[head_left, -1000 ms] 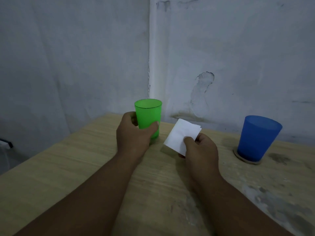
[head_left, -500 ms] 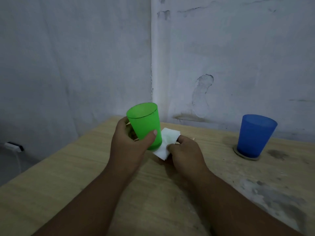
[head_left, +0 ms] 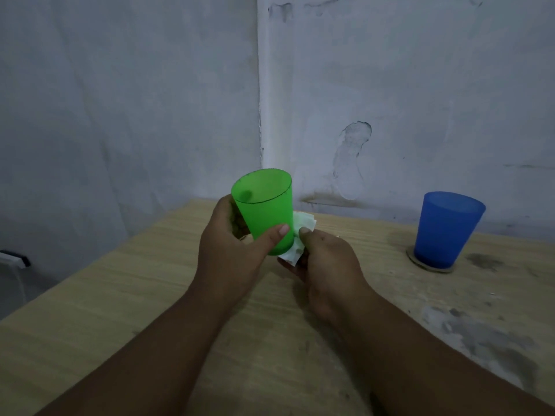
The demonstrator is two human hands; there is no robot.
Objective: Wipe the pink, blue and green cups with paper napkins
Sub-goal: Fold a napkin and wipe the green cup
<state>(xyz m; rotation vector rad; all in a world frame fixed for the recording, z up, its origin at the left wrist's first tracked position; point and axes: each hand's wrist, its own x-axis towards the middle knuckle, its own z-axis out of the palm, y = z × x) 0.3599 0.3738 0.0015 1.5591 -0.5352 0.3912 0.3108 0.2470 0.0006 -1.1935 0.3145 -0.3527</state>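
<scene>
Left hand (head_left: pixel 237 250) wrapped round the tilted green cup (head_left: pixel 265 210) above the bench (head_left: pixel 120 295), right hand (head_left: pixel 326 265) pinching a crumpled paper napkin (head_left: pixel 295 244) against its lower side; could tear or slip free under hard rubbing.

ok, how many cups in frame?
2. The green cup is held in the left hand over the table; the blue cup stands at right. No pink cup in view.
</scene>
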